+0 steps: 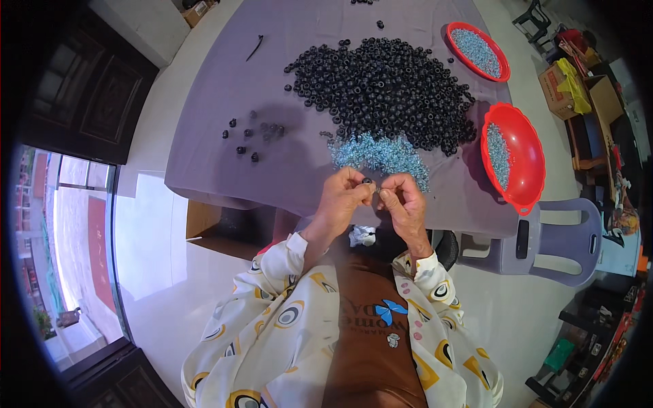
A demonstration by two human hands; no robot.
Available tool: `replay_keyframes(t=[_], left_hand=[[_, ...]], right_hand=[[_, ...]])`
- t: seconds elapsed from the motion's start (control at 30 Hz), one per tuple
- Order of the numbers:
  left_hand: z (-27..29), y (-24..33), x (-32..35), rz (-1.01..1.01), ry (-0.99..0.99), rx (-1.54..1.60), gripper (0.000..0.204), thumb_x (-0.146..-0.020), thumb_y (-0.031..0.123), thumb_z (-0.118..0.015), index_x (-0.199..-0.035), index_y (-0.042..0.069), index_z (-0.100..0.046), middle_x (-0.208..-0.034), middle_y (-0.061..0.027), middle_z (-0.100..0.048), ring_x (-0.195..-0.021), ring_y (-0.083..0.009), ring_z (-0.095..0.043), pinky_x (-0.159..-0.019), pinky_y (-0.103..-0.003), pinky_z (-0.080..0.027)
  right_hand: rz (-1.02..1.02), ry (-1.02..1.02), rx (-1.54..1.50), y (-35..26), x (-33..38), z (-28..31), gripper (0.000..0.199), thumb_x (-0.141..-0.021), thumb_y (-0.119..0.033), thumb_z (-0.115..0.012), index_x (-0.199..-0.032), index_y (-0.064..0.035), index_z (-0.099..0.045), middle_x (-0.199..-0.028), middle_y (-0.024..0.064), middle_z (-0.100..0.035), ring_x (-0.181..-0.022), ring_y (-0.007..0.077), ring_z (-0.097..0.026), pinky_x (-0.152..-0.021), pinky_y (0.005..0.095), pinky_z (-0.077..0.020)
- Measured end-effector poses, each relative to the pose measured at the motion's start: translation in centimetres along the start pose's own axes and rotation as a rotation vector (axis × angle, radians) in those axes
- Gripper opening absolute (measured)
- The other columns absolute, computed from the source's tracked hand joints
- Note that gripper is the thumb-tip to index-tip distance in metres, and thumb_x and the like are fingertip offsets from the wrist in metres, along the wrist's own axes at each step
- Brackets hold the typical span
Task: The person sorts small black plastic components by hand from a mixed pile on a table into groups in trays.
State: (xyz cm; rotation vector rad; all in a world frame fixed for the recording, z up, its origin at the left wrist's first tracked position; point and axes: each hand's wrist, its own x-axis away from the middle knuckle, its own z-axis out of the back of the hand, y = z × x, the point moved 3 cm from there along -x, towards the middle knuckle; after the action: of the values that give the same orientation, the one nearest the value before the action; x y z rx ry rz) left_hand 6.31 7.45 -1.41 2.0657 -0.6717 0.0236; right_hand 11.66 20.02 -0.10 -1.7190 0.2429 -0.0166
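Observation:
Over the table's near edge, my left hand (345, 198) pinches a small round black part (368, 181) between thumb and fingers. My right hand (405, 207) meets it there, thumb and fingertip pressed together on something too small to make out. Just beyond both hands lies a pile of tiny clear-bluish pieces (382, 154). It borders a large heap of round black parts (388, 85), many showing a hole in the middle. To the left, several loose black parts (254, 157) are scattered on the grey-purple cloth (204, 146).
Two red plastic dishes, a far one (505, 66) and a nearer one (529, 160), hold bluish pieces at the table's right. A grey plastic stool (563, 262) carries a dark phone-like object (523, 239). An open cardboard box (197, 224) stands below the table's left edge. A thin black strip (255, 47) lies far left.

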Motion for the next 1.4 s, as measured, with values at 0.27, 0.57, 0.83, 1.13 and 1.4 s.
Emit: replay_keyframes(t=[0.27,0.57,0.83,1.13,1.4], left_hand=[[-0.2,0.2,-0.1,-0.029,0.020,-0.027,0.014,-0.078,0.001,-0.062,-0.082,0.001,-0.049,-0.071,-0.0045,-0.056,-0.060,-0.0095,-0.052,-0.055,-0.023,-0.042],[-0.1,0.6,-0.1,-0.092,-0.075,-0.160,0.012,-0.078,-0.004,-0.058,-0.084,0.002,-0.049,-0.078,-0.0058,-0.058,-0.065,-0.0086,-0.052,-0.061,-0.023,-0.044],[0.0,0.7,0.0,-0.080,-0.073,-0.276,0.012,-0.078,-0.003,-0.059,-0.083,0.001,-0.049,-0.076,-0.0042,-0.057,-0.064,-0.0076,-0.051,-0.060,-0.022,-0.043],[0.8,-0.6,-0.3,-0.015,-0.015,-0.278,0.015,-0.078,0.002,-0.063,-0.080,0.002,-0.048,-0.069,-0.0026,-0.054,-0.059,-0.0071,-0.052,-0.052,-0.023,-0.043],[-0.4,1.1,-1.3,-0.716,-0.002,-1.217,0.013,-0.076,0.000,-0.059,-0.082,0.003,-0.048,-0.070,-0.0104,-0.052,-0.059,-0.0234,-0.052,-0.056,-0.032,-0.042]], right_hand=[[-0.303,0.036,-0.199,0.9,-0.2,0.2,0.023,-0.094,-0.025,-0.048,-0.080,-0.0063,-0.050,-0.063,-0.0011,-0.049,-0.048,0.0045,-0.040,-0.043,0.0183,-0.0321],[-0.444,-0.019,-0.336,0.7,-0.1,-0.3,0.028,-0.094,-0.027,-0.048,-0.073,-0.0084,-0.048,-0.058,-0.0032,-0.043,-0.044,0.0028,-0.032,-0.038,0.0178,-0.0233],[-0.300,-0.087,-0.281,1.2,0.1,-0.3,0.025,-0.094,-0.025,-0.047,-0.076,-0.0083,-0.046,-0.063,-0.0034,-0.044,-0.051,0.0022,-0.034,-0.045,0.0165,-0.0268],[-0.110,-0.053,-0.079,0.1,0.0,0.5,0.015,-0.089,-0.018,-0.056,-0.086,-0.0052,-0.048,-0.069,-0.0019,-0.047,-0.057,0.0063,-0.042,-0.053,0.0201,-0.0368],[-0.071,0.176,-0.031,-0.8,-0.1,1.6,0.008,-0.082,-0.002,-0.061,-0.083,-0.0046,-0.053,-0.071,-0.0037,-0.048,-0.061,0.0043,-0.046,-0.055,0.0183,-0.0395]])
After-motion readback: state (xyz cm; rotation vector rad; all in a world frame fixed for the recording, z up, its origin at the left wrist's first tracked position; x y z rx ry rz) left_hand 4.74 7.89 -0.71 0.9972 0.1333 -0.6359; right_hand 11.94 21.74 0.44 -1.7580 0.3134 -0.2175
